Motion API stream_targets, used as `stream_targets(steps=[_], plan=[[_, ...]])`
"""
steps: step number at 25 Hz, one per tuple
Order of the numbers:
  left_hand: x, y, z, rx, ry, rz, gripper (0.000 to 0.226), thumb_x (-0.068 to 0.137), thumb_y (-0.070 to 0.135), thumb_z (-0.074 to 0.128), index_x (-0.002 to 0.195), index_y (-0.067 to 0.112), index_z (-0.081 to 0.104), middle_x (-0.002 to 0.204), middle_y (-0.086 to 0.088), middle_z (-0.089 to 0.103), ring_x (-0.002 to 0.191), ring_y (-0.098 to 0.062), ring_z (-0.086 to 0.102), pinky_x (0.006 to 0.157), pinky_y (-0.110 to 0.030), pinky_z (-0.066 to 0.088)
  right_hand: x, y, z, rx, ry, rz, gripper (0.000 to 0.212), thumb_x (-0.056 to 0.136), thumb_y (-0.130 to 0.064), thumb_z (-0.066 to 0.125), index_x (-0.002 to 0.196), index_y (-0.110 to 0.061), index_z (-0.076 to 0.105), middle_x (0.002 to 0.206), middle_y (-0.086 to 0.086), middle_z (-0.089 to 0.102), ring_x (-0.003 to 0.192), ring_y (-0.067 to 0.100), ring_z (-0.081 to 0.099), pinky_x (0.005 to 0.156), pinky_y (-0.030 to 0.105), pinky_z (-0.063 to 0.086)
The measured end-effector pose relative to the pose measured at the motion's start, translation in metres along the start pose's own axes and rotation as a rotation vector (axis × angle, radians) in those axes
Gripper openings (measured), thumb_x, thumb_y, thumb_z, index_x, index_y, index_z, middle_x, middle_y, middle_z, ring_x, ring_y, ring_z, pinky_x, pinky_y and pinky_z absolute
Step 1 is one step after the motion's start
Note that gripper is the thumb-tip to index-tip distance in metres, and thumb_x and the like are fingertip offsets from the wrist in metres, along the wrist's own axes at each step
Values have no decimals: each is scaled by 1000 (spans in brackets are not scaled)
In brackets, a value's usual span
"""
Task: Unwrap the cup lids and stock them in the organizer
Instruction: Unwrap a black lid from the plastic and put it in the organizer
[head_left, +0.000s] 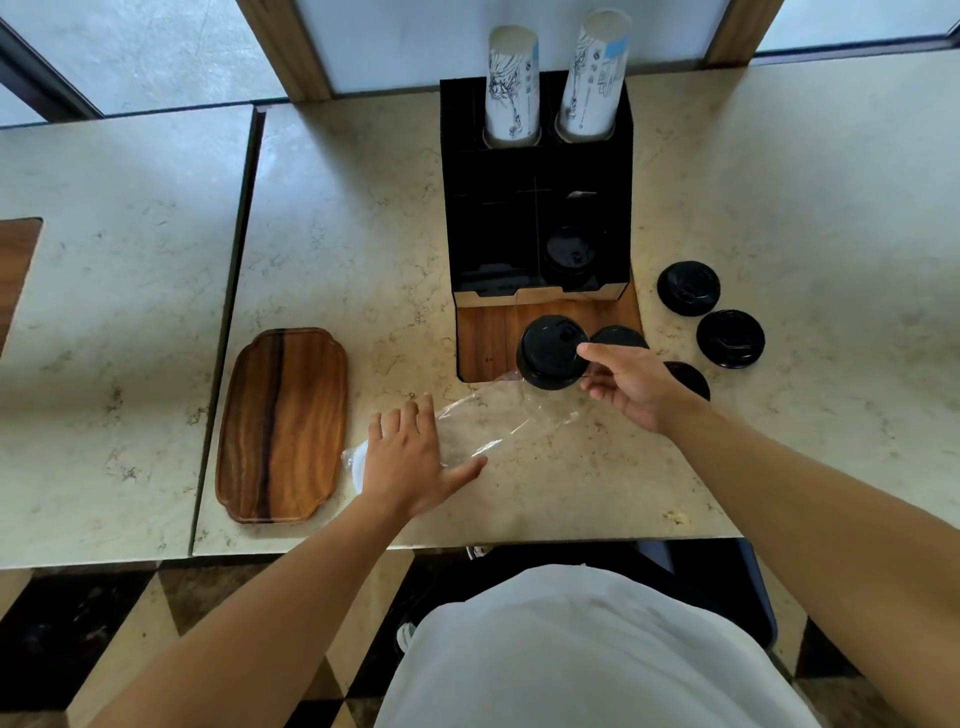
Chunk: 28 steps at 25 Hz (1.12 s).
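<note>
My right hand (631, 384) grips a short stack of black cup lids (550, 353) at the mouth of a clear plastic wrapper (493, 421) lying on the marble table. Flat on the wrapper's near end rests my left hand (410, 457), fingers spread. A black organizer (467, 208) stands behind, with one black lid (570, 254) in its front right compartment. Loose black lids lie to the right: one (688, 288), another (730, 339), and two partly hidden behind my right hand (618, 336) (691, 375).
Two sleeves of paper cups (511, 88) (595, 78) stand in the organizer's back slots. A wooden tray (283, 423) lies to the left. A wooden inset (488, 338) sits in front of the organizer. The table's front edge (467, 543) is near my body.
</note>
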<state>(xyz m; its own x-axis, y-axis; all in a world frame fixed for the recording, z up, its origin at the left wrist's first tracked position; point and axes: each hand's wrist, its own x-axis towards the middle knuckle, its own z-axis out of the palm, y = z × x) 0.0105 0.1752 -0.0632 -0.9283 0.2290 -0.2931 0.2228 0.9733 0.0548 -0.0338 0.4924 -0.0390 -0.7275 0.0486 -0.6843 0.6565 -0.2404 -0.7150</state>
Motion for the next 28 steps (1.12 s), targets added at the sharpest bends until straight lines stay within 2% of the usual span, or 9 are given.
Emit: stream_targets(steps=[2,6,12,14,17,20,23,25,28], plan=[[4,4,-7,-25,-3,-2,119,78,95,14,158,8,25,150,-16,45,140,-37,39,121,-55,24,-2,1,9,53,-12,15,30,87,-25,74,109,-5,69,78,7,64,66,17,64,58,27,54],[15,18,-21,-147,56,11,101,89,83,20,154,7,32,141,-15,50,129,-32,47,112,-48,36,-6,2,27,115,-50,54,31,90,-21,71,115,-3,66,87,14,68,70,22,71,64,30,58],[28,43,-33,-575,63,14,80,95,71,27,145,12,47,142,-8,53,132,-24,48,109,-42,43,-12,14,48,117,-140,93,45,90,-19,72,128,-1,57,108,24,74,99,36,74,81,39,61],[31,48,-34,-675,50,-8,76,97,69,31,144,13,49,140,-7,57,131,-23,51,108,-44,43,-15,18,53,66,-133,101,48,90,-21,72,130,-3,53,103,19,76,97,36,75,77,40,60],[31,55,-34,-815,57,-56,64,98,63,38,137,14,54,126,-3,67,116,-20,60,92,-33,46,-21,25,59,-28,-129,105,49,89,-23,74,129,-6,51,93,14,78,92,36,76,67,38,55],[30,59,-31,-873,58,-123,50,101,53,48,132,15,58,114,2,68,104,-16,63,82,-29,45,-27,28,62,-91,-162,120,48,87,-24,75,125,-5,52,94,14,78,87,33,76,60,33,51],[30,59,-28,-895,60,-181,39,101,42,55,130,17,59,110,5,67,101,-15,63,83,-30,48,-31,30,64,-216,-218,116,40,86,-24,77,118,-7,61,107,17,75,74,22,71,58,29,48],[30,58,-27,-916,44,-209,37,100,39,56,130,17,58,110,4,68,101,-16,64,85,-33,52,-32,30,64,-309,-226,116,41,85,-32,77,114,-5,66,102,14,73,69,18,63,59,27,46],[29,54,-24,-947,8,-214,39,100,36,56,133,15,56,114,-1,69,104,-20,65,90,-39,55,-33,29,64,-383,-171,76,58,84,-52,72,108,2,70,90,12,65,73,22,55,66,32,44]])
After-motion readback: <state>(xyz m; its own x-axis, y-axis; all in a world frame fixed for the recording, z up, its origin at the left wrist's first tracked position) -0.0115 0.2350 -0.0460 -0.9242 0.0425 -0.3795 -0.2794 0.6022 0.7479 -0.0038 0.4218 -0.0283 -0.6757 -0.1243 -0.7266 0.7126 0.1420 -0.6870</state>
